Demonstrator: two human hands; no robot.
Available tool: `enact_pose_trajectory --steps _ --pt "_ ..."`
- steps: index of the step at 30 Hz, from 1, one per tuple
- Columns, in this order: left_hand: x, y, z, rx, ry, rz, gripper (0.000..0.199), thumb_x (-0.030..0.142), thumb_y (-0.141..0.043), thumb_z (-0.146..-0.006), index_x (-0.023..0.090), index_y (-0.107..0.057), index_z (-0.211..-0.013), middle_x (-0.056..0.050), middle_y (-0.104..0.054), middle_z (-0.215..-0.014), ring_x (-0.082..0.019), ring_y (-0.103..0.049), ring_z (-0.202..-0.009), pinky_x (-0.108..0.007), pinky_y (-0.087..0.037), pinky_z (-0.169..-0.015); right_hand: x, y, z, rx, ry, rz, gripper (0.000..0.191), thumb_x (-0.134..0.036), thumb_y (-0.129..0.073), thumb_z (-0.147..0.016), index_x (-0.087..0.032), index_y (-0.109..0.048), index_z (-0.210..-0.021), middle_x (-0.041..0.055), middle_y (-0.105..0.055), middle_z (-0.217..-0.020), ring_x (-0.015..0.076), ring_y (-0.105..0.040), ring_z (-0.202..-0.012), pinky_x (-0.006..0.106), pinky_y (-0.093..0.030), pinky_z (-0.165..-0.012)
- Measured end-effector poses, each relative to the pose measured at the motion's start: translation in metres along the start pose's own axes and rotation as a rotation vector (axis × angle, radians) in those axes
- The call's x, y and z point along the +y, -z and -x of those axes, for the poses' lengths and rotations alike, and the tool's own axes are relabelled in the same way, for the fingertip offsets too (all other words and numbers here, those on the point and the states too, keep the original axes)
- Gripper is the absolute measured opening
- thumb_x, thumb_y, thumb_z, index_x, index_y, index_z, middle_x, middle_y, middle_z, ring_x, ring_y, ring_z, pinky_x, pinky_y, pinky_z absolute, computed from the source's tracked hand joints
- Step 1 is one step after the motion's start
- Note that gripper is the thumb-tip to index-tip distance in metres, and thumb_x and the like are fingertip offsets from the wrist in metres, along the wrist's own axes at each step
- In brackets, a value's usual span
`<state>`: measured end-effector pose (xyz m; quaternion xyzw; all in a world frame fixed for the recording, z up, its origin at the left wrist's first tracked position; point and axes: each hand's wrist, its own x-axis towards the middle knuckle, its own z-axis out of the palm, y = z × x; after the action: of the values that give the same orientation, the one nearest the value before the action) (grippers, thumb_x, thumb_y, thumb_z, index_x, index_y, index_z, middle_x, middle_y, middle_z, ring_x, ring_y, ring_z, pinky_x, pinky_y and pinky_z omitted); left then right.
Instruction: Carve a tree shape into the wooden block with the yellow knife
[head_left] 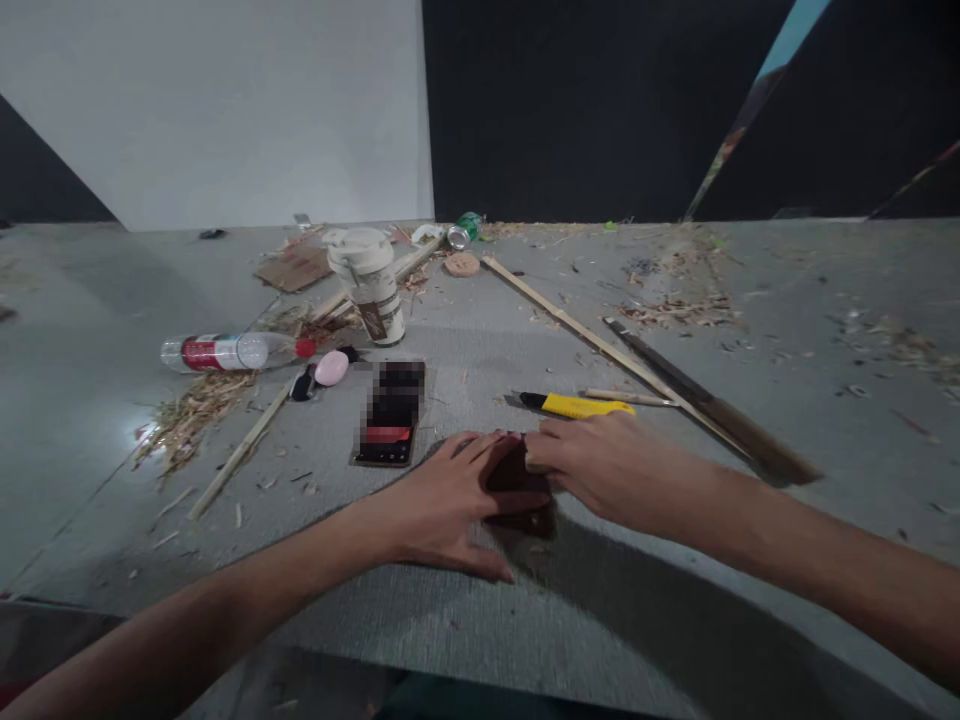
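Observation:
My left hand [461,500] reaches over the floor with its fingers stretched out and the thumb apart. Beside it, my right hand [592,462] has curled fingers, close to the left fingertips; whatever they may hold is hidden. Between and under the hands is a dark reddish-brown patch [525,515], and I cannot tell whether it is an object or shadow. Just beyond the right hand lies a yellow utility knife [577,406] with a black end. A smartphone [390,415] lies flat to the left of my left hand.
Wooden strips [570,322] and a dark flat bar [697,395] lie at right. At left are a plastic bottle [225,352], a pink oval item [331,368] and a lidded paper cup [371,290]. A green can [465,232] lies near the wall. Wood shavings [199,410] litter the floor.

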<state>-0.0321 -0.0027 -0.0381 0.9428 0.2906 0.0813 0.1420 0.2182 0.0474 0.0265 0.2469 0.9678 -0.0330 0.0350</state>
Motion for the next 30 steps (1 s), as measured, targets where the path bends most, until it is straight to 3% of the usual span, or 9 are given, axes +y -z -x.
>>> enact_pose_trajectory --steps 3,7,11,17,21,23,26,28,30 --pt "0.000 0.001 0.000 0.021 0.006 0.022 0.084 0.079 -0.068 -0.088 0.035 -0.054 -0.158 -0.020 -0.025 -0.176 -0.046 -0.028 -0.161 -0.065 -0.027 -0.126 -0.008 0.003 -0.005 -0.093 0.010 0.079 0.033 -0.008 -0.067 -0.090 -0.022 -0.071 -0.119 0.0070 -0.079 -0.102 0.0216 -0.072 -0.075 0.032 -0.038 -0.056" --pt "0.001 0.005 -0.001 0.019 -0.016 0.023 0.087 0.080 -0.069 -0.086 0.036 -0.052 -0.159 -0.019 -0.031 -0.174 -0.047 -0.031 -0.158 -0.066 -0.028 -0.124 -0.013 0.021 -0.015 -0.177 -0.073 0.230 0.028 -0.003 -0.068 -0.088 -0.020 -0.073 -0.110 0.0094 -0.080 -0.100 0.0241 -0.074 -0.076 0.033 -0.033 -0.053" --pt "0.000 0.003 -0.001 0.034 -0.003 0.033 0.085 0.078 -0.073 -0.084 0.038 -0.055 -0.157 -0.015 -0.032 -0.174 -0.047 -0.032 -0.157 -0.065 -0.029 -0.124 -0.020 0.034 -0.020 -0.259 0.007 0.208 0.027 -0.002 -0.070 -0.086 -0.021 -0.074 -0.106 0.0076 -0.081 -0.095 0.0240 -0.074 -0.074 0.034 -0.031 -0.051" --pt "-0.001 0.000 0.000 0.069 -0.019 0.019 0.083 0.080 -0.068 -0.087 0.037 -0.055 -0.157 -0.019 -0.030 -0.173 -0.049 -0.033 -0.156 -0.067 -0.028 -0.123 -0.018 0.031 -0.019 -0.192 -0.104 0.061 0.035 0.004 -0.064 -0.082 -0.019 -0.072 -0.107 0.0113 -0.079 -0.095 0.0247 -0.073 -0.074 0.032 -0.030 -0.054" --pt "-0.001 0.005 -0.001 0.043 -0.051 -0.002 0.079 0.077 -0.067 -0.090 0.035 -0.056 -0.156 -0.020 -0.036 -0.171 -0.047 -0.031 -0.158 -0.069 -0.031 -0.121 0.014 0.033 -0.019 -0.134 -0.173 -0.153 0.007 -0.020 -0.065 -0.094 -0.022 -0.068 -0.100 0.0072 -0.076 -0.087 0.0228 -0.070 -0.073 0.031 -0.037 -0.056" --pt "-0.001 0.006 0.000 0.051 -0.066 -0.024 0.078 0.076 -0.067 -0.091 0.032 -0.056 -0.155 -0.023 -0.039 -0.169 -0.048 -0.030 -0.159 -0.070 -0.032 -0.120 0.029 0.034 -0.016 -0.079 -0.270 -0.253 0.024 -0.037 -0.067 -0.095 -0.023 -0.063 -0.114 0.0075 -0.076 -0.092 0.0228 -0.070 -0.074 0.031 -0.042 -0.056" --pt "-0.002 0.004 0.001 0.128 -0.067 -0.022 0.072 0.067 -0.069 -0.095 0.028 -0.056 -0.154 -0.024 -0.044 -0.166 -0.046 -0.038 -0.155 -0.068 -0.033 -0.121 0.036 0.031 -0.005 -0.020 -0.392 -0.594 0.039 -0.051 -0.059 -0.099 -0.025 -0.055 -0.128 0.0053 -0.075 -0.098 0.0206 -0.071 -0.077 0.029 -0.051 -0.059" --pt "0.000 0.005 0.003 0.240 -0.019 0.037 0.055 0.055 -0.066 -0.102 0.024 -0.059 -0.147 -0.020 -0.060 -0.152 -0.039 -0.056 -0.141 -0.061 -0.042 -0.117 0.030 0.024 0.003 0.009 -0.475 -1.155 0.042 -0.054 -0.064 -0.096 -0.027 -0.056 -0.126 0.0013 -0.071 -0.096 0.0178 -0.069 -0.073 0.029 -0.055 -0.061" --pt "0.004 0.008 0.004 0.435 0.059 0.127 0.035 0.042 -0.064 -0.104 0.022 -0.062 -0.133 -0.014 -0.072 -0.129 -0.030 -0.068 -0.119 -0.050 -0.054 -0.105 0.019 0.016 0.009 0.008 -0.531 -1.614 0.048 -0.052 -0.078 -0.085 -0.028 -0.058 -0.123 -0.0022 -0.067 -0.093 0.0144 -0.065 -0.068 0.026 -0.056 -0.060"
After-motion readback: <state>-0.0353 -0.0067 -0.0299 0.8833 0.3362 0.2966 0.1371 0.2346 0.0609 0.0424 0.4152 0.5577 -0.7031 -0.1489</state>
